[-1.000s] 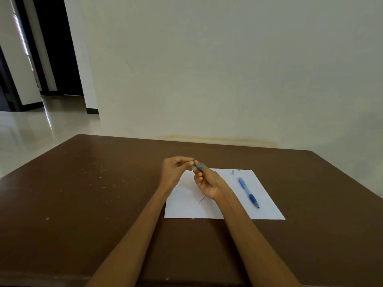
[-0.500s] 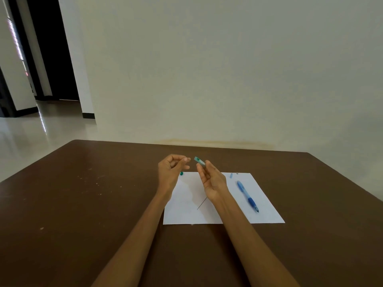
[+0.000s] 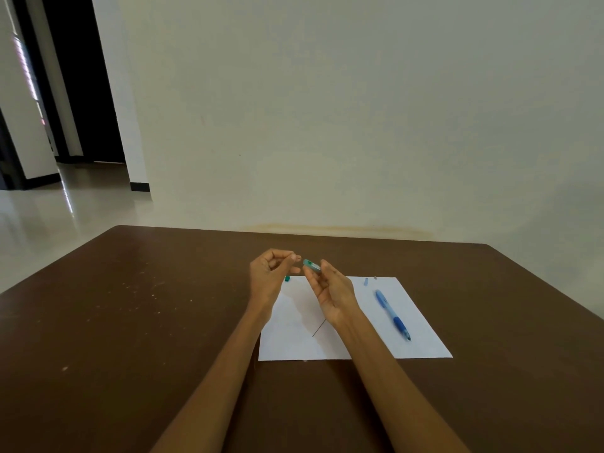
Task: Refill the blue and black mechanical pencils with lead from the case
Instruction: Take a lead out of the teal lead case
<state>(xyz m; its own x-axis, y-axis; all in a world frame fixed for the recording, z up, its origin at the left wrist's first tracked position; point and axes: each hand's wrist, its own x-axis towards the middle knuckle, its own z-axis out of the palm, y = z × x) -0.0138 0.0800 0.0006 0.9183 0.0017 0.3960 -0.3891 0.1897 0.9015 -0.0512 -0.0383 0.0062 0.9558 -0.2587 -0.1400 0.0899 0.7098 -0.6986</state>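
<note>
Case [image 3: 311, 266] pinched at tips of right hand [image 3: 330, 294], long axis tilted, open end aimed left twd left hand [image 3: 269, 276]. Left fingers curled, thumb & index pinched just beside that mouth; lead btwn them too thin to tell. Blue pencil [image 3: 392, 314] lies right of right hand.

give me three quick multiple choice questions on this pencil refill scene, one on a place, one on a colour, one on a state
1. Where does the blue pencil lie?
A. on the white paper
B. on bare table
C. in a hand

2. What colour is the small cap beside the paper's far left corner?
A. red
B. green
C. yellow

3. What is the right hand doing?
A. resting flat
B. holding the lead case
C. gripping the pencil

Key: 1 A, the pencil rests on the sheet; 2 B, the cap looks green; 3 B, fingertips hold the case up.
</note>
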